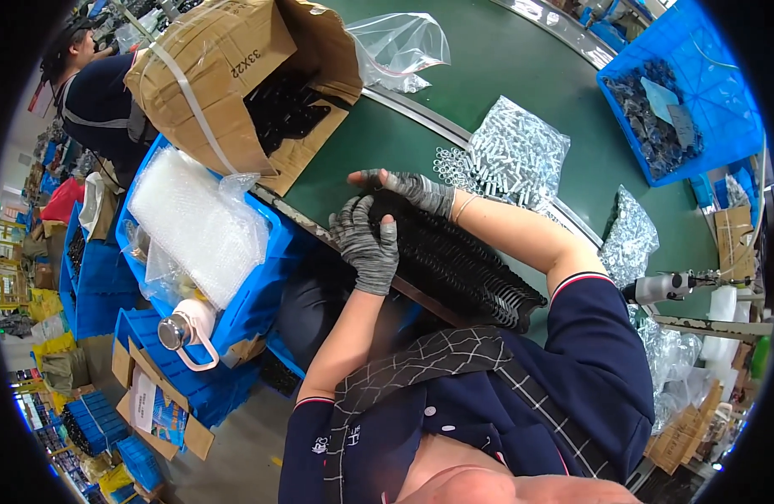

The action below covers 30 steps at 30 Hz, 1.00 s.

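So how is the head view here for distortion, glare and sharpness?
Head view: strong fisheye, with the green table's metal edge bending and black corners; glare on the clear plastic bag; the grey-gloved left hand and right hand on the row of black plastic parts look fairly sharp.

Green table (521, 67): black-parts row (463, 269), probably screw bags (513, 155), cardboard box (236, 76).
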Each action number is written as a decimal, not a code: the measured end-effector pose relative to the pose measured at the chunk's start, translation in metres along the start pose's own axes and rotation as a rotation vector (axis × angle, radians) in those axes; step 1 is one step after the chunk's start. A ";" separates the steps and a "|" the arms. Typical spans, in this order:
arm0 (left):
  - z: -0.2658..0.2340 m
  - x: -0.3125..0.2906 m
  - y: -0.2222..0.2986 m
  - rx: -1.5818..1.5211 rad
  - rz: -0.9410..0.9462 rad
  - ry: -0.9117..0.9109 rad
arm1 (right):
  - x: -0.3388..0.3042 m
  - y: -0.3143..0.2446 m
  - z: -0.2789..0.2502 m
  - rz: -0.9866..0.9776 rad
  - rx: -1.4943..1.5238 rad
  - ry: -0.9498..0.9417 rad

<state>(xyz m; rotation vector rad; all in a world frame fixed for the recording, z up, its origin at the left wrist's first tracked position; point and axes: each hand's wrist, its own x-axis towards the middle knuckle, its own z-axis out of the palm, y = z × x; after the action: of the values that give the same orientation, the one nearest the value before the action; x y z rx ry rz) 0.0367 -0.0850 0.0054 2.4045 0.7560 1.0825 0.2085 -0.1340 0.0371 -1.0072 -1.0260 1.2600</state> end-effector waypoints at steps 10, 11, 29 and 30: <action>0.000 0.004 -0.005 0.007 -0.016 -0.020 | -0.053 0.008 0.012 0.068 0.086 0.176; 0.002 0.006 -0.006 0.008 -0.012 -0.012 | -0.051 0.000 0.012 0.061 0.080 0.173; -0.010 0.027 -0.026 -0.152 -0.046 -0.040 | 0.150 -0.030 -0.030 0.159 -1.424 0.289; -0.009 0.029 -0.032 -0.228 -0.098 -0.063 | 0.174 -0.018 -0.029 0.026 -1.575 0.425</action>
<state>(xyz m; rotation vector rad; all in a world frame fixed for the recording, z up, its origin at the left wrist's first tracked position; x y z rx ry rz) 0.0354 -0.0410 0.0097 2.1768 0.6824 0.9919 0.2477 0.0385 0.0546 -2.2953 -1.6036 -0.0410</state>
